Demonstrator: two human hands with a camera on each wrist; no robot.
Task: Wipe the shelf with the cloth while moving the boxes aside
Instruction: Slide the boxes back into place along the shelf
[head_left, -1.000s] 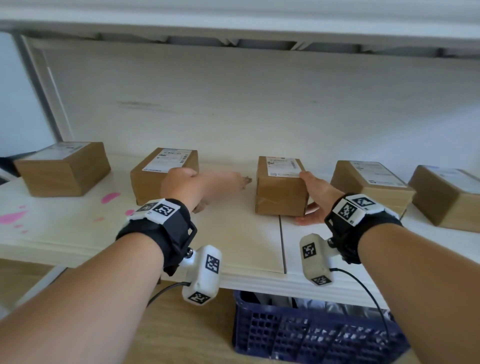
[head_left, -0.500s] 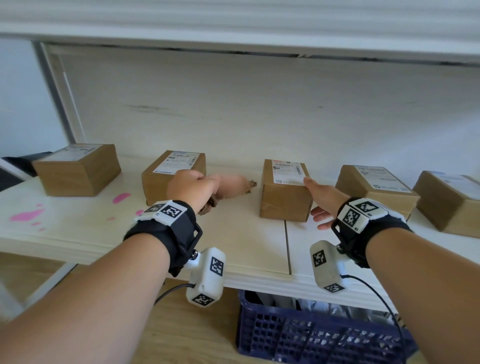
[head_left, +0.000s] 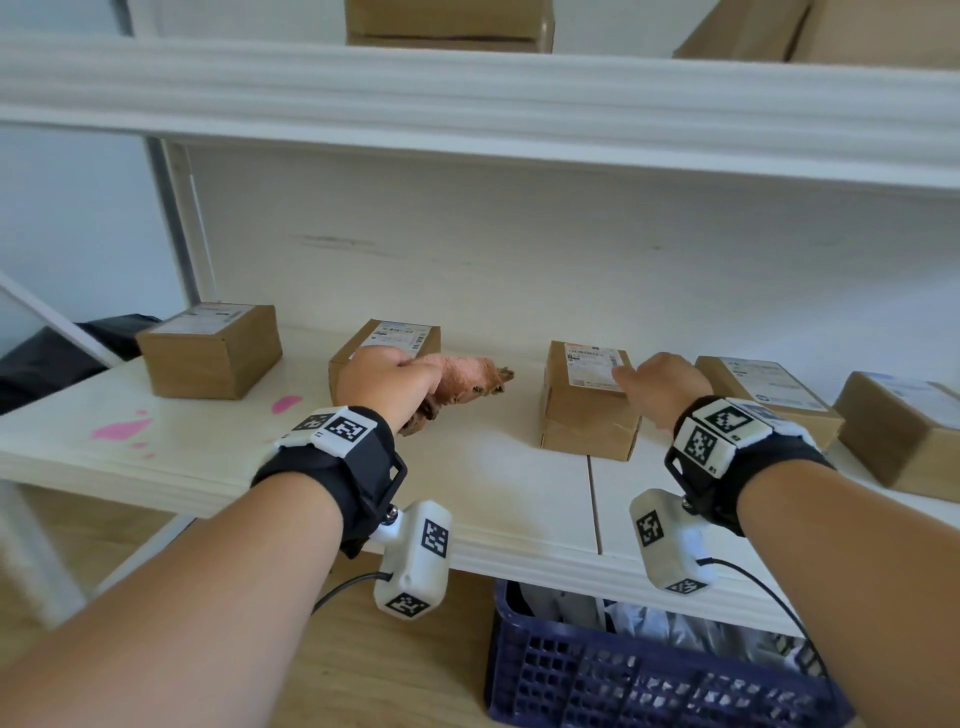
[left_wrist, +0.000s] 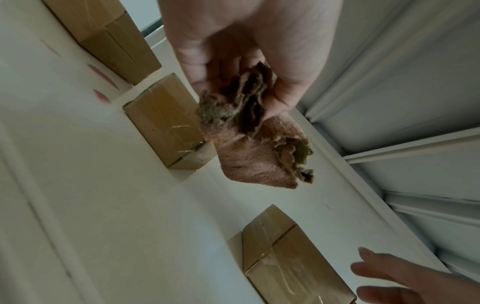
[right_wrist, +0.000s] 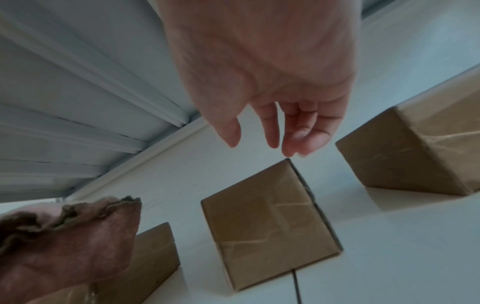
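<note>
My left hand (head_left: 400, 382) grips a bunched pinkish-brown cloth (head_left: 467, 382), which it holds just above the white shelf (head_left: 493, 467), in front of the second box (head_left: 387, 338) from the left. The left wrist view shows the fingers curled round the cloth (left_wrist: 249, 133). My right hand (head_left: 644, 382) hovers with relaxed fingers over the right top edge of the middle box (head_left: 587, 415) and holds nothing. In the right wrist view its fingers (right_wrist: 270, 131) hang loose above that box (right_wrist: 267, 222).
Along the shelf stand a far-left box (head_left: 210, 351) and two boxes on the right (head_left: 763, 387) (head_left: 904, 426). Pink stains (head_left: 119, 428) mark the left part. An upper shelf board (head_left: 467, 104) hangs overhead. A blue crate (head_left: 649, 675) sits below.
My right hand has let go of the middle box's side and risen above its top corner. The left hand has lifted the cloth off the shelf. The head view has tilted up.
</note>
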